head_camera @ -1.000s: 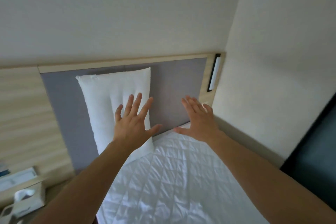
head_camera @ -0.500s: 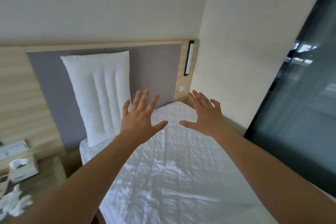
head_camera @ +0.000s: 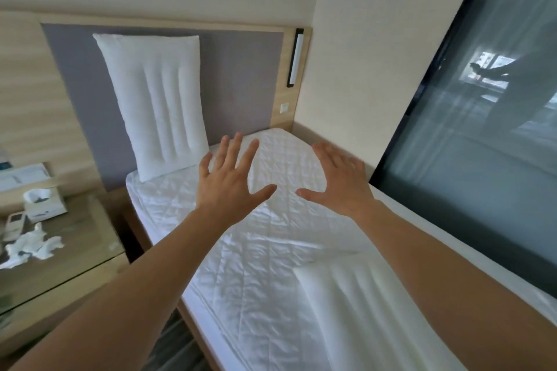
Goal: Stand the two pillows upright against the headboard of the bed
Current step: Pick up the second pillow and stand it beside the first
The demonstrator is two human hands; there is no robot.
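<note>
One white ribbed pillow (head_camera: 159, 102) stands upright against the grey padded headboard (head_camera: 241, 78), on the left side of the bed. A second white pillow (head_camera: 370, 310) lies flat on the quilted mattress (head_camera: 271, 250) at the lower right, partly under my right forearm. My left hand (head_camera: 232, 184) and my right hand (head_camera: 337, 181) hover over the mattress with fingers spread, holding nothing, clear of both pillows.
A wooden bedside table (head_camera: 60, 250) at the left carries a tissue box (head_camera: 42, 202), a remote (head_camera: 13, 224) and crumpled tissues (head_camera: 30, 245). A dark glass panel (head_camera: 482, 129) runs along the bed's right side. A wall lamp (head_camera: 295, 60) sits beside the headboard.
Both hands have drawn back from the upright pillow and headboard toward me. The view has dropped and pulled back, bringing the flat second pillow into sight.
</note>
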